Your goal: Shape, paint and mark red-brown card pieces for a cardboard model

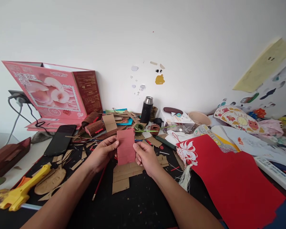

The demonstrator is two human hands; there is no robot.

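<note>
From where I stand, the person's two bare hands meet over the middle of the dark tabletop (147,214), with a flat reddish panel (126,148) held upright between them. The left hand (106,152) has its fingers clamped on the panel's left edge, thumb on the face nearest the person. The right hand (145,156) pinches the right edge between thumb and curled fingers, lower down than the left thumb.

Just below the panel lies a piece of plain brown cardboard (121,182), and a red pencil (98,186) lies slanted to the left of it. Behind the hands stand an open jar of green paint (139,130) and a jar of brown paint (155,129), with a dark flask (147,109) farther back near the wall.

Over on the left, a yellow glue gun (26,189) lies beside an oval wooden-looking piece (51,182), with a black phone (60,140) beyond them. A big pink box (56,95) leans behind the phone.

On the right, a large red sheet (238,181) spreads toward the near edge, and a white tassel (186,178) hangs from the pale floral ornament (188,151) lying at its left side.
</note>
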